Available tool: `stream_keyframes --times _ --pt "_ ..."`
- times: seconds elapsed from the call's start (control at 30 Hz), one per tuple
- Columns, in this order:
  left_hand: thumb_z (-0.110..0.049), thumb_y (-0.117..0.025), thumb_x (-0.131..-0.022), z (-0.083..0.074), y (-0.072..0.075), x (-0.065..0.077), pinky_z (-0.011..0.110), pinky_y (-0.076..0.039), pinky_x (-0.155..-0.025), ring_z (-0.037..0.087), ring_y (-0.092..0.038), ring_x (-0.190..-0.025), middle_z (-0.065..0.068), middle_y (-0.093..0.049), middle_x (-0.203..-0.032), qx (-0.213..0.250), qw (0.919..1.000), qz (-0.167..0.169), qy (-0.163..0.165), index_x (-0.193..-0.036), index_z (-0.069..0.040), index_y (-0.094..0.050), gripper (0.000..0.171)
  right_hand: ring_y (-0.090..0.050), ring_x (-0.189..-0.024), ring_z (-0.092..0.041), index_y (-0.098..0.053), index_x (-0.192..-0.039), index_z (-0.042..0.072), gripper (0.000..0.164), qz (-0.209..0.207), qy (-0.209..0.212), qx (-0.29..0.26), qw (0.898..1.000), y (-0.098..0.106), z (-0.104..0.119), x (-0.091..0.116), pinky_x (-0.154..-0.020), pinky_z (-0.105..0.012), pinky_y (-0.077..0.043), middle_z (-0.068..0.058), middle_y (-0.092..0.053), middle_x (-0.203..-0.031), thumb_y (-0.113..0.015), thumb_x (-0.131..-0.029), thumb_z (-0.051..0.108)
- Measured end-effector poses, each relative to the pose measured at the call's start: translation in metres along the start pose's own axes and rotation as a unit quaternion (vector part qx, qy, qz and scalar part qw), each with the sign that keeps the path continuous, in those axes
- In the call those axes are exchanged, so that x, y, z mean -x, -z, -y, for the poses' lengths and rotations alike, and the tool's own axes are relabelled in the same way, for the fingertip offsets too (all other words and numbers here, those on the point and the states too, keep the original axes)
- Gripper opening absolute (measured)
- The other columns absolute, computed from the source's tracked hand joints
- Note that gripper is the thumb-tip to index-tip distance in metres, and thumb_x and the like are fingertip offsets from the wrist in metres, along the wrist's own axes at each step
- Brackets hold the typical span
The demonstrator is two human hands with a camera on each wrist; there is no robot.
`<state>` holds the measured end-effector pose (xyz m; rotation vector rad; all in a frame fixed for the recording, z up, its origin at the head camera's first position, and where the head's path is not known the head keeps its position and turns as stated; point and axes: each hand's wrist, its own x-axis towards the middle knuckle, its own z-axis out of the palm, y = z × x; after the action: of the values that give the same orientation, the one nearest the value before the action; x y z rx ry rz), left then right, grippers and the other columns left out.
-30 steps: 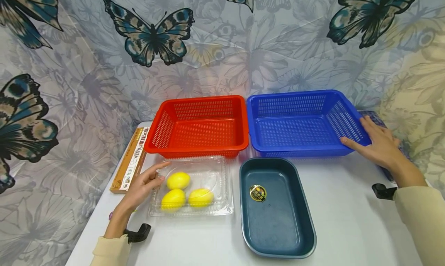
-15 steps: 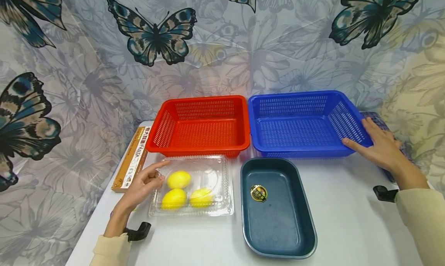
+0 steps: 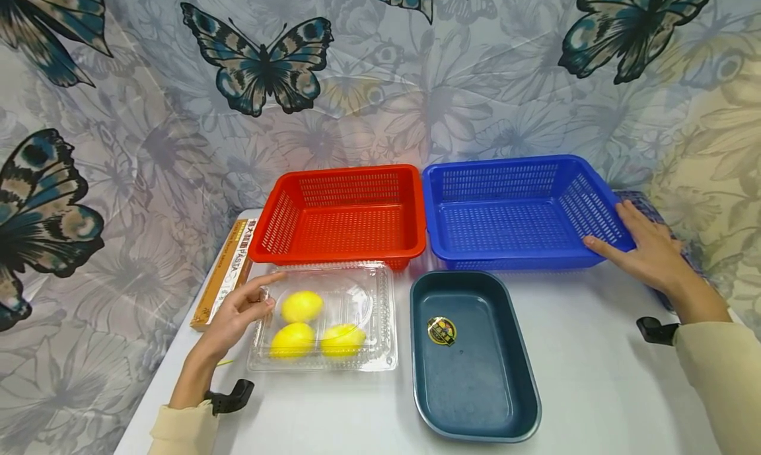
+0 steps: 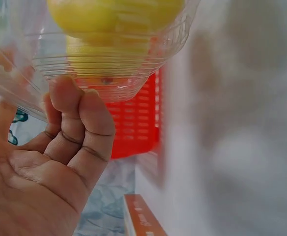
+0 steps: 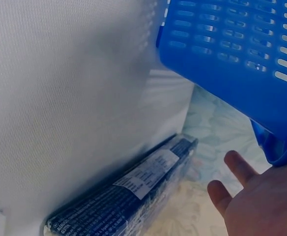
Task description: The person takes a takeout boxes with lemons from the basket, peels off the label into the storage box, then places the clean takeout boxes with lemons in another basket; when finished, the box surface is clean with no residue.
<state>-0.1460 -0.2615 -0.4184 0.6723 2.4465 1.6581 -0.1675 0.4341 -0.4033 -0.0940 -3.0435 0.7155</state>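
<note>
My left hand (image 3: 232, 316) holds the left rim of a clear plastic clamshell box (image 3: 374, 310). In the left wrist view its fingers (image 4: 94, 115) are bent up at the rim. Three yellow lemons lie in the box, among them a rear lemon (image 3: 302, 306). On the right, my right hand (image 3: 648, 250) grips the right front corner of a blue slotted basket (image 3: 499, 260), thumb over the rim. Two of its fingers (image 5: 239, 167) hang outside the basket in the right wrist view; the thumb is hidden there.
A red slotted basket (image 3: 339, 253) stands left of the blue one, behind the clear box. A dark teal tray (image 3: 470, 389) with a round sticker lies in front. An orange-brown pasta box (image 3: 222, 277) is at the left; a dark blue printed package (image 5: 138, 182) lies at the right.
The clear box with the lemons has shifted slightly left along with my left hand. My right hand and the blue basket have stayed in place.
</note>
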Motion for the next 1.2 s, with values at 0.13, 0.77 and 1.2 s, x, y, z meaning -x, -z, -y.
stream_keyframes --times 0.13,0.77,1.2 --pt "0.0 -0.053 -0.101 -0.009 0.001 -0.002 0.027 -0.049 -0.072 0.018 -0.05 -0.072 -0.005 -0.057 -0.088 0.004 0.9998 0.004 -0.021 -0.147 0.0 -0.05 0.046 0.003 -0.137 -0.077 0.009 -0.162 0.009 0.1 -0.002 0.003 -0.003 1.0 0.0 0.0 0.0 -0.093 -0.092 -0.001 -0.018 0.018 -0.168 -0.05 -0.098 0.059" --pt "-0.001 -0.058 -0.099 -0.064 -0.023 -0.059 0.025 -0.053 -0.068 0.018 -0.056 -0.069 0.012 -0.057 -0.147 0.004 0.9984 -0.005 -0.056 -0.146 -0.006 -0.054 0.047 0.005 -0.136 -0.078 0.01 -0.162 0.009 0.097 0.003 0.005 -0.012 1.0 0.0 -0.001 0.001 -0.094 -0.093 0.002 -0.019 0.018 -0.168 -0.048 -0.1 0.057" --pt "-0.01 -0.062 -0.098 -0.086 -0.043 -0.11 0.028 -0.046 -0.06 0.028 -0.046 -0.066 0.012 -0.065 -0.102 -0.013 0.9981 -0.026 -0.055 -0.144 -0.016 -0.059 0.047 0.01 -0.135 -0.078 0.012 -0.162 0.008 0.099 0.014 -0.004 -0.013 1.0 0.002 0.0 0.004 -0.096 -0.092 0.004 -0.019 0.021 -0.167 -0.046 -0.1 0.06"
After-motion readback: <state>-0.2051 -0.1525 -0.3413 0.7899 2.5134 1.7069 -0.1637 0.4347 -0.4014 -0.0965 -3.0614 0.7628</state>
